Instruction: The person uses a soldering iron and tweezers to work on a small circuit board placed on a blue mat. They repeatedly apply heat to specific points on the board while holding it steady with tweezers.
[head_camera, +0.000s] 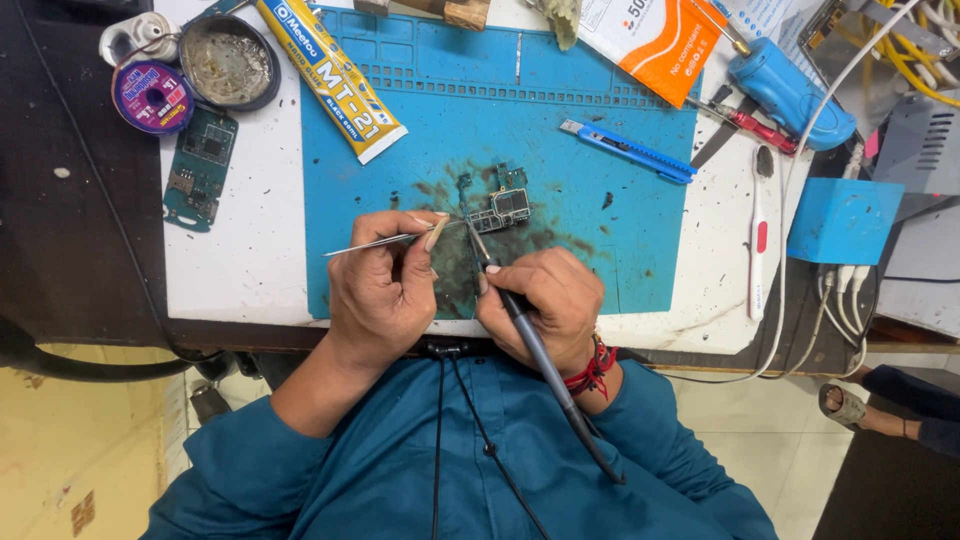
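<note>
Two hands work over a small circuit board (505, 203) on the blue mat (640, 250). The left hand (385, 285) pinches metal tweezers (375, 241), the right hand (545, 300) grips a soldering iron (535, 345); both tips meet the board just beyond the fingertips.
</note>
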